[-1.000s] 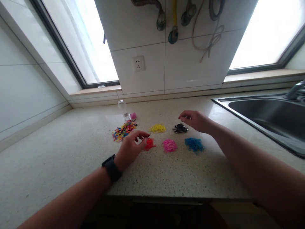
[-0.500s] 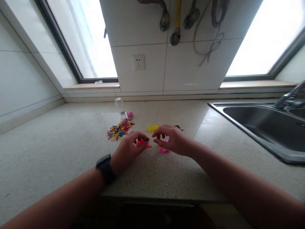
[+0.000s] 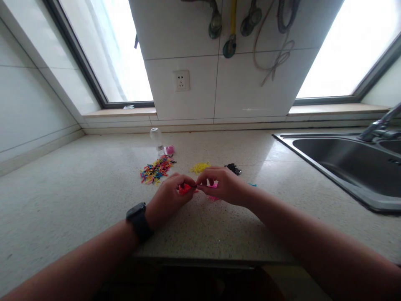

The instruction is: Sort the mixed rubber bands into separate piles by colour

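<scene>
So the thing in play is a tiny dark band point(image 3: 196, 186), looks like a rubber one, up between the two hands over the front half of the table point(image 3: 219, 234), roughly midway along the front edge. Left hand point(image 3: 171, 194) has it pinched at the fingertips, and the right hand point(image 3: 224, 184) looks pinched on it from the other side. It's too small to make out its shape.

My guess: weighs nothing, soft, stretchy, maybe a bit grippy, not fragile but easy to lose. I'd take it by the very ends with fingertips only.

Around it: red pile point(image 3: 185, 189) and pink pile point(image 3: 214, 198) right by the fingers and partly hidden, so a low wrist could smear them. Yellow pile point(image 3: 199, 167) and black pile point(image 3: 233, 169) sit further toward the back edge; mixed pile point(image 3: 158, 170) and clear bottle point(image 3: 156, 139) toward the left.
</scene>
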`<state>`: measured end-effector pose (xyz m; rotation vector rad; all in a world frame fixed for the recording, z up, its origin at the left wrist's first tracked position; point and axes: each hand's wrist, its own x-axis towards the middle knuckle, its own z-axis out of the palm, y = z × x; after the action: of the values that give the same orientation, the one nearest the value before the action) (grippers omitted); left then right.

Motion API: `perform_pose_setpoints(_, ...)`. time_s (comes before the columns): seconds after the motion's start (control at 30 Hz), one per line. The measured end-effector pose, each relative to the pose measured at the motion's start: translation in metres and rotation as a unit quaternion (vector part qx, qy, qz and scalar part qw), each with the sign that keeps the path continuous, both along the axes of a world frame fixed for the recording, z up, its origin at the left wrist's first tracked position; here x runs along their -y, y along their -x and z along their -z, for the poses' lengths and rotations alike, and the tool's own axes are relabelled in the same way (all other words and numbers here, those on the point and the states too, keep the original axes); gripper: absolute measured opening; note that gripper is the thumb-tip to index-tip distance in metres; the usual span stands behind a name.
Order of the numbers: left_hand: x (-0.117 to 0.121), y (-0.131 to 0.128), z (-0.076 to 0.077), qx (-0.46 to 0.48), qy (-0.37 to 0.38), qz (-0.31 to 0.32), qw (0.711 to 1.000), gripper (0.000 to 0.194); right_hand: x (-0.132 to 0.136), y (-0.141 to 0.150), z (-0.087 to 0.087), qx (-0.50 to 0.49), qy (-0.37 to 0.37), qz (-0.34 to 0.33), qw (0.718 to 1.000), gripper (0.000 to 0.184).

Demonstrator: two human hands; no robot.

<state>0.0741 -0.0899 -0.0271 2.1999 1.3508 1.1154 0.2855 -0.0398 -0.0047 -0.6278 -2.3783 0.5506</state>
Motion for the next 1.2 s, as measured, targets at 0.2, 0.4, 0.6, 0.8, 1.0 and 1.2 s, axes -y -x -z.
perform_pose_setpoints(0.2,0.0014,0.0007,-0.0007,-0.004,0.002,0.002,1.0,0.007,0.0012,-0.0003,-0.0011,0.013,0.038,0.012,0.999,0.003)
perform_pose_setpoints(0.4,0.0006,0.0009,-0.0008,0.009,0.018,-0.007,1.0,0.008,0.0006,-0.0026,-0.0005,0.021,0.079,0.027,0.996,0.005)
perform_pose_setpoints(0.6,0.0006,0.0011,-0.0017,0.008,0.022,-0.003,1.0,0.008,-0.0019,-0.003,0.0,0.043,0.094,0.029,0.994,0.005)
perform_pose_setpoints(0.8,0.0011,0.0015,-0.0017,0.003,0.019,0.001,1.0,0.008,-0.0013,-0.0051,-0.0001,0.046,0.103,0.028,0.993,0.006)
perform_pose_setpoints(1.0,0.0007,0.002,-0.0018,0.003,0.02,0.0,1.0,0.01,-0.0018,-0.0058,0.0001,0.045,0.104,0.029,0.993,0.009)
perform_pose_setpoints(1.2,0.0014,0.0019,-0.0034,0.005,0.032,0.003,0.999,0.011,-0.0018,-0.0057,0.0003,0.045,0.109,0.028,0.993,0.012)
